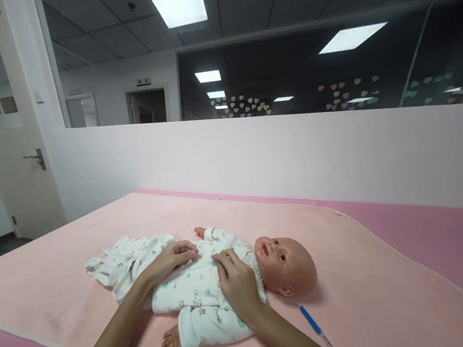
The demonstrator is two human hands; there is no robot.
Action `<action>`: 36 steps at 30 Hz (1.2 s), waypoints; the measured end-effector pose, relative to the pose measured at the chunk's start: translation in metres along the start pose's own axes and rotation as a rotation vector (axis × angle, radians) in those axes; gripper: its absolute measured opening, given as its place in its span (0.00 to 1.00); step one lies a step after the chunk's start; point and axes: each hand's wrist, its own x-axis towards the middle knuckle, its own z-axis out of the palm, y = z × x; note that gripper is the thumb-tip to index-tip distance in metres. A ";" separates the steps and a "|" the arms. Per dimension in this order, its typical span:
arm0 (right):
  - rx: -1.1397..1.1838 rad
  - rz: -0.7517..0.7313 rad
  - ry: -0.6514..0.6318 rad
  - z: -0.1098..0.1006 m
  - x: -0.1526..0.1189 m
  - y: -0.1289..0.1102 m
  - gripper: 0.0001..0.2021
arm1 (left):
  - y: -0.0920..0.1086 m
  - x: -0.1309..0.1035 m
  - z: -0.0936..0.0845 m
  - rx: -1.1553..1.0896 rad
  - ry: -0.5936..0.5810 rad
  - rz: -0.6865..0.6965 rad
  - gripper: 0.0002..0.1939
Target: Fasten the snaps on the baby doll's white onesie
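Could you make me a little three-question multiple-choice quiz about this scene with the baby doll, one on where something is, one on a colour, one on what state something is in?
1. Where does the blue pen lie?
A. On the blanket, near the doll's head
B. On the doll's chest
C. By the door

2. What colour is the blanket under the doll?
A. Green
B. Pink
C. Grey

3. How is the doll placed?
A. Sitting upright
B. Face down
C. On its back, face up

Answers:
1. A: the blue pen rests on the blanket just below the doll's head.
2. B: the blanket is pale pink all over.
3. C: the doll's face points up, and the left hand and right hand rest on the front of its white printed suit.
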 end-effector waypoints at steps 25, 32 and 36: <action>-0.178 -0.138 -0.101 0.016 0.005 -0.028 0.08 | -0.002 -0.001 -0.008 0.240 -0.126 0.071 0.13; -0.131 -0.107 -0.103 0.018 0.003 -0.027 0.06 | 0.000 -0.006 -0.017 0.180 -0.193 0.019 0.13; -0.132 -0.108 -0.080 0.019 0.003 -0.027 0.07 | 0.006 -0.008 -0.014 0.136 -0.129 0.003 0.12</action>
